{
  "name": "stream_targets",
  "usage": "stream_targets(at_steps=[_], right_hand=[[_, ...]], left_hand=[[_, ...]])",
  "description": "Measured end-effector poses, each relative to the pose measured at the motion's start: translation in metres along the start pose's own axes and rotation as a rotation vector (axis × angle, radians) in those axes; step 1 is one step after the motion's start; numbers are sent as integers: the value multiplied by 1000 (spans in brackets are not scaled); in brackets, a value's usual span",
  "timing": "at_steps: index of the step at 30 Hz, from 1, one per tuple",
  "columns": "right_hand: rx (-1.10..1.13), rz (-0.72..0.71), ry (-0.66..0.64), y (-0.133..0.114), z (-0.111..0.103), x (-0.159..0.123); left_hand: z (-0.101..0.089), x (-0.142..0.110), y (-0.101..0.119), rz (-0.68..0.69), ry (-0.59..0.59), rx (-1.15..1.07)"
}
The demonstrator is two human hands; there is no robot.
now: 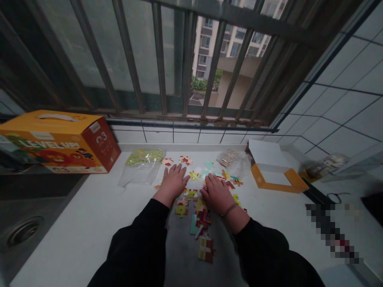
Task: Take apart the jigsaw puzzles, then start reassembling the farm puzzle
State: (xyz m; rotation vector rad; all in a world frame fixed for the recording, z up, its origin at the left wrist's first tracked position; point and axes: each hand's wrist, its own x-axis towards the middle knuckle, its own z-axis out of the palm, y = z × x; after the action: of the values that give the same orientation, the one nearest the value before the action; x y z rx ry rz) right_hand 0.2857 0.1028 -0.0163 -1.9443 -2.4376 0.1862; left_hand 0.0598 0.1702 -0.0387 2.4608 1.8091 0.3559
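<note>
Colourful jigsaw puzzle pieces lie scattered on the white countertop [89,223], among them a green-and-yellow piece [195,175], a pink-and-cream piece [186,160] and a brown-and-green piece [206,249]. My left hand [172,181] rests palm down at the left of the spread, fingers stretched out, next to several pieces. On the right, my right hand [216,192] lies flat over other pieces with its fingers extended, covering some of them. A teal piece [194,225] and red ones lie between my forearms. What is under the palms is hidden.
An orange puzzle box [56,143] stands at the left beside a sink [26,231]. Behind the pieces lie a plastic bag with green pieces [143,157] and another clear bag [230,158]. An open orange-and-white box [273,177] sits at the right. A barred window is behind.
</note>
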Motion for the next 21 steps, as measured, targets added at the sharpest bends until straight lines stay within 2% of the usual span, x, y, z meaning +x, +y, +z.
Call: stream_targets(at_steps=[7, 11, 13, 16, 21], right_hand=[[53, -79, -29, 5, -1, -12], [38, -37, 64, 17, -3, -20], [30, 3, 84, 26, -2, -23], [40, -10, 75, 35, 1, -31], [72, -39, 30, 37, 5, -54]], left_hand=[[4, 34, 4, 22, -7, -32], [6, 50, 17, 95, -26, -57], [8, 54, 21, 106, -31, -59], [10, 57, 23, 89, -33, -47], [3, 54, 22, 48, -3, -10]])
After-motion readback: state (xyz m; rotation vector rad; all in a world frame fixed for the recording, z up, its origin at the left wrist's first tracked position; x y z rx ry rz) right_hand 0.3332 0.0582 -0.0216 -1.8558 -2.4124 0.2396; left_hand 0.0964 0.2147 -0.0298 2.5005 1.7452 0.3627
